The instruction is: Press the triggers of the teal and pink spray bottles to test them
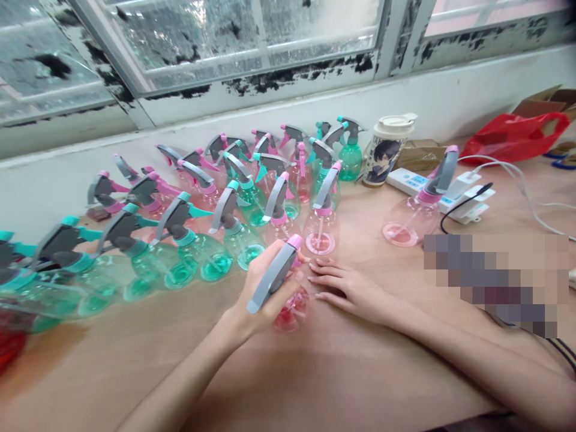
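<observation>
My left hand is wrapped round the neck of a pink spray bottle with a grey and pink trigger head. The bottle rests on or just above the table; I cannot tell which. My right hand lies low over the table to the right of it, fingers stretched out toward the bottle and holding nothing. Behind the hands stand two more pink spray bottles. A long row of green spray bottles runs off to the left. Another pink spray bottle stands apart on the right.
Against the wall are more pink and green bottles and a white lidded cup. A power strip with plugs and cables, a cardboard box and a red plastic bag occupy the right side. A blurred-out object lies near my right forearm.
</observation>
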`<action>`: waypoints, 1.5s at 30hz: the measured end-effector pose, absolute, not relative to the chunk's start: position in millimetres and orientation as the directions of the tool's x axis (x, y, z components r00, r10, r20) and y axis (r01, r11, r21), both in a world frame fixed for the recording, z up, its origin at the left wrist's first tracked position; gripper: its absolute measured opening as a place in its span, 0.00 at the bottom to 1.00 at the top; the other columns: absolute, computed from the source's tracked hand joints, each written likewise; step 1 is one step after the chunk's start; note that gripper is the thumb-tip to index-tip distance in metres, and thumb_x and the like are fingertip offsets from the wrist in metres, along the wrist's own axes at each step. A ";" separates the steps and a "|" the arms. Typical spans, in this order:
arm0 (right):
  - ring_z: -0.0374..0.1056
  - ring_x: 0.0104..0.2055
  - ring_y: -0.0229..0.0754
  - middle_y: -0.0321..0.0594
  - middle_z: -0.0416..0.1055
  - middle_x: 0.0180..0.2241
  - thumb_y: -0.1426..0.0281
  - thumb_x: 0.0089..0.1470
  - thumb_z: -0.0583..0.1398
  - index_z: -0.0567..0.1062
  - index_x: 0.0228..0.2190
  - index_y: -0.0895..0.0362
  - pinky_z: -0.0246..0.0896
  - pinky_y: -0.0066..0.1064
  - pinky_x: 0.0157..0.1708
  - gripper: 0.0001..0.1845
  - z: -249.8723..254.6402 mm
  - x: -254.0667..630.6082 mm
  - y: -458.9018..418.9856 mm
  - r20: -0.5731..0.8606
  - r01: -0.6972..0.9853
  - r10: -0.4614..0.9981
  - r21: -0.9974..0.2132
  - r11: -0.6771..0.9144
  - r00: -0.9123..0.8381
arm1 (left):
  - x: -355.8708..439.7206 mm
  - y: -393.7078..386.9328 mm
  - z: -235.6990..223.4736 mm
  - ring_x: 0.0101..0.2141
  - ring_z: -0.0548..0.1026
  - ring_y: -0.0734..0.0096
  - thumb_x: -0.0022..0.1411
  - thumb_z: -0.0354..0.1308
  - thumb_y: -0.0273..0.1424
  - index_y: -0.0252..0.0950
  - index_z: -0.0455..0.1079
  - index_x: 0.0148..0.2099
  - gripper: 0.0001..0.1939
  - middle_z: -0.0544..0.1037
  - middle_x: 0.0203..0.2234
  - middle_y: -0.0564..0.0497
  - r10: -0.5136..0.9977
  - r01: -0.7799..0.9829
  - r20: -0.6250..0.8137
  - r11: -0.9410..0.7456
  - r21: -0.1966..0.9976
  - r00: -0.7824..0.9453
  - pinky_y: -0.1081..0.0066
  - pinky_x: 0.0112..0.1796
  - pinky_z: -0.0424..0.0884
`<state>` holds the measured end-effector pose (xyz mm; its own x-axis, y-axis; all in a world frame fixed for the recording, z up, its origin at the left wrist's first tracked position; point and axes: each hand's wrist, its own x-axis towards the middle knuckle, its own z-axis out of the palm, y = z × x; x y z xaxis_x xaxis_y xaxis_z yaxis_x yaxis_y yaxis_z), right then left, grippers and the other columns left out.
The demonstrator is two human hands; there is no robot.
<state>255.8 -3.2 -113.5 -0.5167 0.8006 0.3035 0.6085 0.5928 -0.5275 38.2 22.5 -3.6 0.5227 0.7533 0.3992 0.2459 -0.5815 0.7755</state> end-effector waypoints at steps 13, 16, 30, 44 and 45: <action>0.60 0.63 0.53 0.46 0.67 0.59 0.61 0.64 0.56 0.73 0.55 0.55 0.56 0.52 0.62 0.21 -113.4 255.6 -3.1 0.303 0.608 0.801 -0.529 0.592 -0.516 | 38.8 23.3 -5.1 0.23 0.63 0.74 0.62 0.53 0.32 0.37 0.66 0.40 0.05 0.66 0.27 0.55 0.751 0.260 0.416 -0.598 0.759 0.513 0.71 0.27 0.64; 0.60 0.63 0.53 0.46 0.68 0.59 0.62 0.64 0.56 0.73 0.55 0.55 0.55 0.52 0.62 0.21 -112.9 255.2 -3.2 0.314 0.603 0.797 -0.527 0.599 -0.517 | 38.4 22.4 -6.9 0.25 0.67 0.73 0.62 0.53 0.32 0.37 0.68 0.44 0.08 0.71 0.30 0.53 0.751 0.274 0.416 -0.603 0.750 0.513 0.70 0.30 0.66; 0.60 0.64 0.52 0.47 0.68 0.59 0.62 0.64 0.56 0.73 0.54 0.56 0.56 0.51 0.62 0.21 -110.5 255.1 -3.5 0.303 0.612 0.797 -0.517 0.598 -0.522 | 38.0 22.4 -8.5 0.33 0.74 0.66 0.60 0.55 0.30 0.39 0.68 0.47 0.11 0.76 0.38 0.48 0.766 0.231 0.398 -0.564 0.793 0.504 0.66 0.36 0.71; 0.60 0.63 0.53 0.46 0.68 0.59 0.62 0.64 0.57 0.73 0.54 0.53 0.56 0.52 0.62 0.20 -110.7 254.8 -4.7 0.314 0.598 0.806 -0.547 0.585 -0.501 | 37.6 24.0 -6.6 0.29 0.69 0.68 0.60 0.55 0.31 0.40 0.67 0.42 0.07 0.72 0.32 0.51 0.763 0.270 0.399 -0.581 0.767 0.509 0.68 0.31 0.68; 0.60 0.63 0.52 0.46 0.68 0.59 0.62 0.64 0.57 0.73 0.54 0.54 0.56 0.52 0.62 0.20 -110.9 255.0 -4.6 0.310 0.602 0.806 -0.542 0.586 -0.505 | 37.7 24.5 -6.5 0.28 0.68 0.69 0.60 0.54 0.30 0.39 0.67 0.40 0.05 0.71 0.30 0.52 0.755 0.264 0.411 -0.593 0.760 0.511 0.68 0.31 0.67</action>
<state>255.0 -4.6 -110.9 -0.5050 0.8057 0.3096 0.6022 0.5859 -0.5422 37.7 24.5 -6.5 0.5113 0.7546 0.4113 0.2640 -0.5933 0.7604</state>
